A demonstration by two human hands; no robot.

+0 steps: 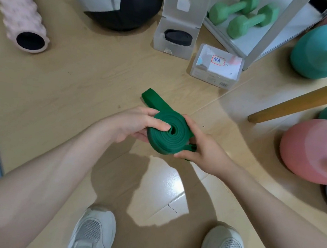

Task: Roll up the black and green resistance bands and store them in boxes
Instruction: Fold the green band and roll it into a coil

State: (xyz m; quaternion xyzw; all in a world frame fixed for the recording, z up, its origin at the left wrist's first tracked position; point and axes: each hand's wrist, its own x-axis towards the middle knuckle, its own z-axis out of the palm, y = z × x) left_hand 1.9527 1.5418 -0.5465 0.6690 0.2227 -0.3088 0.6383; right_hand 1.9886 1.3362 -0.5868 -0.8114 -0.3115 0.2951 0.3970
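Almost coiled, green band (pixel 169 139) between both hands' grip.

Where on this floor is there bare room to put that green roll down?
Bare floor lies between the pink foam roller, the open box and the hands; more lies between the shoes. Crowded: far right, around the closed box, dumbbells and kettlebells. Both hands grip the green band.

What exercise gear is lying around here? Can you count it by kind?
Resistance bands: 2 (green band, black band)
Dumbbells: 2
Kettlebells: 4 in view
Medicine ball: 1
Foam roller: 1
Total: 10
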